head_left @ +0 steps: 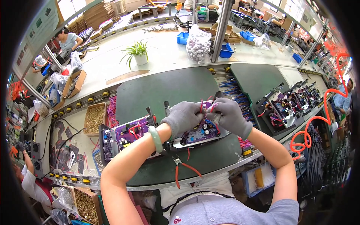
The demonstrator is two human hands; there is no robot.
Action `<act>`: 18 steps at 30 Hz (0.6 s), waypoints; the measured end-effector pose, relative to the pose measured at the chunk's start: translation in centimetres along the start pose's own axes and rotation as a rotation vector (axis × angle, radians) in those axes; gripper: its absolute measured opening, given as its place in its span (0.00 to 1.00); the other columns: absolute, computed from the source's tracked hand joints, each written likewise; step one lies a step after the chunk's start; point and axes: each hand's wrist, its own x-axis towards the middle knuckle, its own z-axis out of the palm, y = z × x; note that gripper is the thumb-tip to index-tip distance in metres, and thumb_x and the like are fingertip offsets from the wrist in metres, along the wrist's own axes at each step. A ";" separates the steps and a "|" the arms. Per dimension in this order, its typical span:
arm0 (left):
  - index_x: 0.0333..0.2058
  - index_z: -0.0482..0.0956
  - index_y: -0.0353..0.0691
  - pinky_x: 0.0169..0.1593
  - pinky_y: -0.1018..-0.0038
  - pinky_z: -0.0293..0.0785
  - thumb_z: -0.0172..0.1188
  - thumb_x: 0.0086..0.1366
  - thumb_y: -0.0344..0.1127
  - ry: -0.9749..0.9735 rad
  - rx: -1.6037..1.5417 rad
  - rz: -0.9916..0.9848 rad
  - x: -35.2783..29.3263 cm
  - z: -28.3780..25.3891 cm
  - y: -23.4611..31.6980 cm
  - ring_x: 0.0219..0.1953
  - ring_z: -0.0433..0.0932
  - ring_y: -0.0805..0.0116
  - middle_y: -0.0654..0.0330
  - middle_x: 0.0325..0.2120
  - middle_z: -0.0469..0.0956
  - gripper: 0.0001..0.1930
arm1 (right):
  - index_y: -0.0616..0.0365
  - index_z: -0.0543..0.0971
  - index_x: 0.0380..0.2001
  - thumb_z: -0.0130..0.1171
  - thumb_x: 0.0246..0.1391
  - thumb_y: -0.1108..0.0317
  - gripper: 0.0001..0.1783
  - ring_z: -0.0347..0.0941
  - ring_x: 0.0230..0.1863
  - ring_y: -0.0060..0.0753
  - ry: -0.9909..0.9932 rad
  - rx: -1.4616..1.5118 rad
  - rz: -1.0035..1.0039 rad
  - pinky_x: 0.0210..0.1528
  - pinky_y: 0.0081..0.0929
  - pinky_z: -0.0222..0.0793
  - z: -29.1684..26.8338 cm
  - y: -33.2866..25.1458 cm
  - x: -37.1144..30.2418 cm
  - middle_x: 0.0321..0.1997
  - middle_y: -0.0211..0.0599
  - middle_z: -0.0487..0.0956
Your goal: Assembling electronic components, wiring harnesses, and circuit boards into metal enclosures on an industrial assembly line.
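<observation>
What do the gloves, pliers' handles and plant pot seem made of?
Gloves: probably knitted fabric, matte grey, stretched snugly over the fingers.
Pliers' handles: likely plastic or rubber coating, smooth, evenly orange-red.
Plant pot: smooth white; ceramic or plastic, can't tell.

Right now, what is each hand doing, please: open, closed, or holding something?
Left hand: closed, seemingly pinching a red wire.
Right hand: closed, also apparently on red wire; whether the same one, I cannot tell.

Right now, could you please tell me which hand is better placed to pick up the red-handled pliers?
Probably the left hand: the red-handled pliers lie nearer it than the right hand, though both are over the purple circuit board.
</observation>
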 end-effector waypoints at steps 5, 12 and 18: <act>0.39 0.86 0.52 0.41 0.61 0.78 0.59 0.62 0.42 -0.007 -0.021 -0.003 -0.1 -0.2 0.2 0.34 0.83 0.53 0.52 0.30 0.83 0.10 | 0.55 0.81 0.26 0.72 0.42 0.67 0.09 0.76 0.31 0.45 -0.009 -0.008 -0.051 0.34 0.37 0.72 0.0 0.4 0.0 0.29 0.39 0.78; 0.37 0.84 0.48 0.44 0.59 0.78 0.58 0.62 0.45 -0.074 0.090 -0.038 0.0 0.0 0.2 0.38 0.82 0.50 0.51 0.33 0.83 0.12 | 0.50 0.80 0.26 0.67 0.40 0.65 0.08 0.75 0.36 0.39 -0.306 -0.477 -0.399 0.36 0.38 0.72 -1.2 -0.1 1.5 0.30 0.31 0.77; 0.36 0.84 0.45 0.44 0.58 0.77 0.59 0.61 0.46 0.037 0.132 0.127 -0.2 0.4 -0.4 0.39 0.82 0.51 0.53 0.33 0.81 0.13 | 0.53 0.76 0.24 0.60 0.40 0.68 0.05 0.74 0.37 0.39 -0.369 -0.581 -0.385 0.35 0.37 0.70 -0.5 -0.4 1.2 0.31 0.32 0.76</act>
